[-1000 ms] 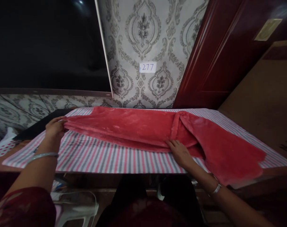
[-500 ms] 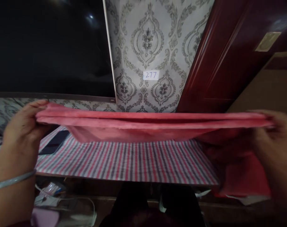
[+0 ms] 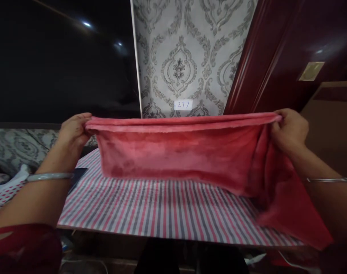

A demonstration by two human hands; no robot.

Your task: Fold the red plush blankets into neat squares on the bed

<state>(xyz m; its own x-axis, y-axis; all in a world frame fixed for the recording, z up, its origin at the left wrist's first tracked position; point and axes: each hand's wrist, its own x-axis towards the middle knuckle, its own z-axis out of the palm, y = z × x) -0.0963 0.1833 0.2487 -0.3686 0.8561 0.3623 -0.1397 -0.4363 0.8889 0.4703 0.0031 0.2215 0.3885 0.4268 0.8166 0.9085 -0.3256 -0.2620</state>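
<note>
A pink-red plush cloth [image 3: 173,152] is stretched between my two hands above the table, its folded top edge nearly level. My left hand [image 3: 76,129] pinches the left end of that edge. At the right end, my right hand [image 3: 290,127] is closed round the gathered edge. The lower part hangs down over a striped tablecloth [image 3: 156,209], with more folds bunched under my right hand. A flat red piece [image 3: 299,213] lies at the table's right end; I cannot tell whether it belongs to the same cloth.
A dark flat object [image 3: 78,178] lies on the table behind my left forearm. The large black screen [image 3: 61,64] is on the wall at left, a dark red door [image 3: 276,57] at right, and a cardboard box [image 3: 330,125] beyond my right arm. Dotted fabric [image 3: 10,190] lies far left.
Both hands have risen and come closer together with the cloth. More of its hanging part now shows beneath the folded edge. The head view has shifted upward.
</note>
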